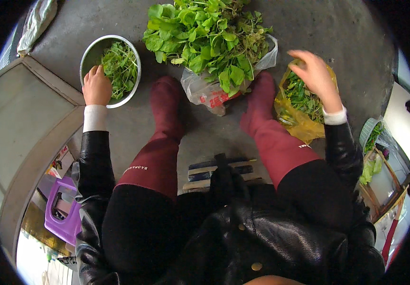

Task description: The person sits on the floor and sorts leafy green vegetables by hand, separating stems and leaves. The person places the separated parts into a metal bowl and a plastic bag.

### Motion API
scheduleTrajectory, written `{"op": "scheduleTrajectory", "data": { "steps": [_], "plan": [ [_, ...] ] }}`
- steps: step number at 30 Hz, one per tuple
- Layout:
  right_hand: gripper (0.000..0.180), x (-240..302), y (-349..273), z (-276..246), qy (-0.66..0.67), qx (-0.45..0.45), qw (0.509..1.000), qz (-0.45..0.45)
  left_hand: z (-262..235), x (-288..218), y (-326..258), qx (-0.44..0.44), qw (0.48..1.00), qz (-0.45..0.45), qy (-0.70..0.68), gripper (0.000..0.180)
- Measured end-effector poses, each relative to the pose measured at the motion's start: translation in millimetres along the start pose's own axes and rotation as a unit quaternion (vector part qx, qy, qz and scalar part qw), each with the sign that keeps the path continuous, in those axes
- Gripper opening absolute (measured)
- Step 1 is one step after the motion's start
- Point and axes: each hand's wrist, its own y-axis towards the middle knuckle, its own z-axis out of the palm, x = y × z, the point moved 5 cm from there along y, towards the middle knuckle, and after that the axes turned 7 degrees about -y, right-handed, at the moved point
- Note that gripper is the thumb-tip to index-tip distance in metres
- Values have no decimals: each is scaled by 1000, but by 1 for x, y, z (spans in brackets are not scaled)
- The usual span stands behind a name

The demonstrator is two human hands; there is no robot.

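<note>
At the left, a round metal bowl [139,71] holds cut green stems and leaves [121,69]. My left hand [97,87] is over the bowl's left side, its fingers curled down beside the greens; what they close on is hidden. On the right, my right hand [316,78] hovers over a yellow plastic bag [304,130] with its fingers stretched out and the thumb apart, holding nothing visible. More leafy trimmings [302,97] lie inside that bag. Between the two, a big heap of leafy greens [205,42] with thin roots rests on a clear plastic bag [205,92].
My maroon boots [167,104] stand on the grey floor [309,23], one on each side of the clear bag. A pale cabinet-like panel [29,114] borders the left, with a purple plastic item [60,213] below it. At the far right is a light green basket [367,133] with greens.
</note>
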Motion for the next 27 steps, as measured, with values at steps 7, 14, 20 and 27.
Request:
{"op": "scheduleTrajectory", "data": {
  "steps": [7,14,20,27],
  "plan": [
    [43,90,128,46,118,24,992,45,-50,-99,10,-53,970,138,-193,28],
    [31,109,106,42,359,22,933,7,-100,-152,2,-42,911,210,-352,25],
    [21,138,69,-4,492,127,862,6,-124,-200,3,7,813,227,-537,24],
    [23,146,56,4,632,207,747,25,-111,-220,-11,173,727,218,-628,27]
  ]
}}
